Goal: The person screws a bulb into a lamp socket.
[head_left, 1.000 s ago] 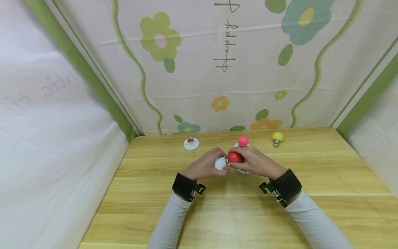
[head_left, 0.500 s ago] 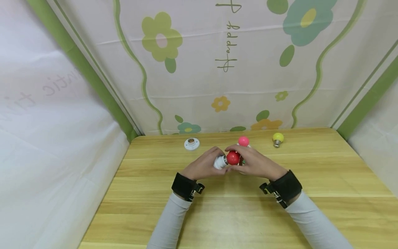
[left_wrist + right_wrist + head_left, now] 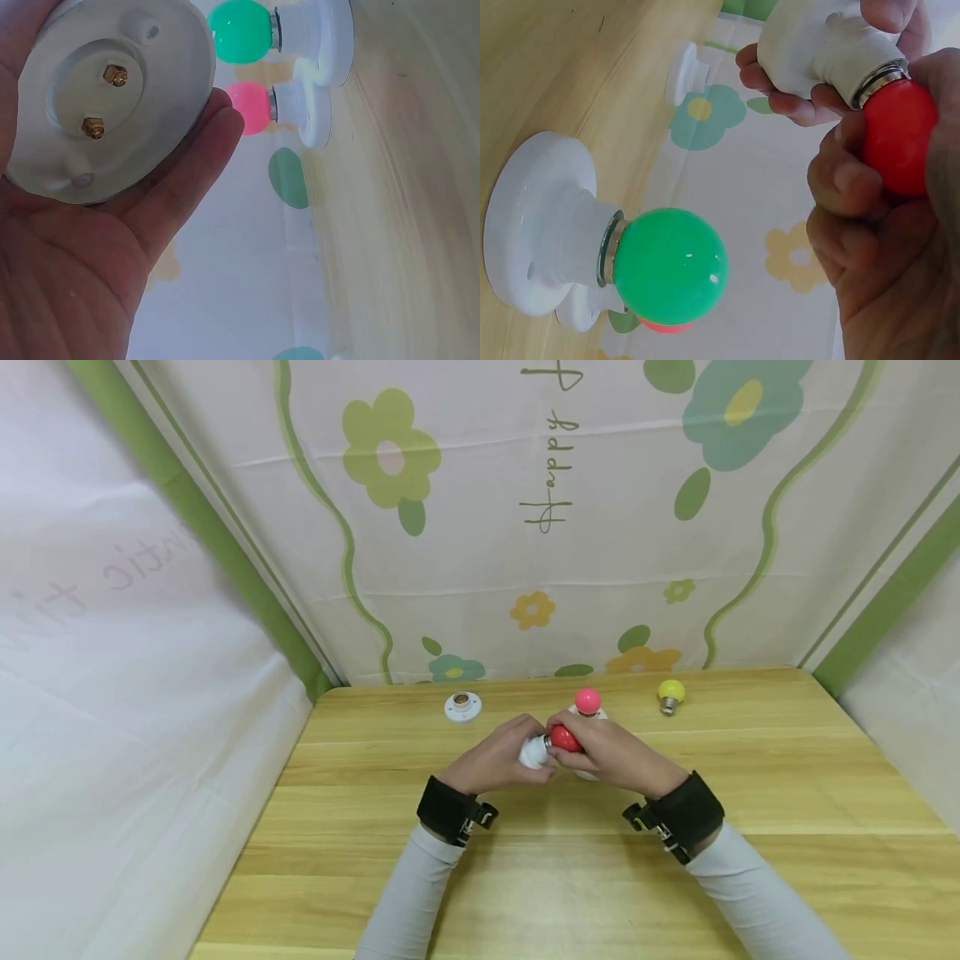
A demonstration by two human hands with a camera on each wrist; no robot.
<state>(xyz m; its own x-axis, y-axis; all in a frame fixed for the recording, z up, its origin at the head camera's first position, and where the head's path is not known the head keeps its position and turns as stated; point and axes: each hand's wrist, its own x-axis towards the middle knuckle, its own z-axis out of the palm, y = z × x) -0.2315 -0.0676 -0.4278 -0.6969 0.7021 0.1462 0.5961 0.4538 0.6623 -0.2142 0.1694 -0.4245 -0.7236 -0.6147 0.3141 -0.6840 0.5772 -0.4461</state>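
My left hand (image 3: 487,758) grips a round white lamp holder (image 3: 161,135) off the table, its underside with two brass screws facing the left wrist camera. Curled round a red light bulb (image 3: 901,135) are the fingers of my right hand (image 3: 622,756). The bulb's metal screw base sits in the mouth of the held lamp holder, with some thread showing. Just beyond my hands a pink bulb (image 3: 588,700) stands upright in its own white holder. A green bulb (image 3: 671,266) in another holder is nearer, mostly hidden in the head view by my right hand.
At the back left of the wooden table (image 3: 360,827) lies a white lamp holder (image 3: 462,707) with its socket showing. A yellow bulb (image 3: 671,693) lies loose at the back right. A fabric wall (image 3: 465,560) with printed flowers rises behind the table's far edge.
Half a second ago my right fingers were spread wider round the red bulb; now they are closed on it again. My left hand and the lamp holder stay almost in place.
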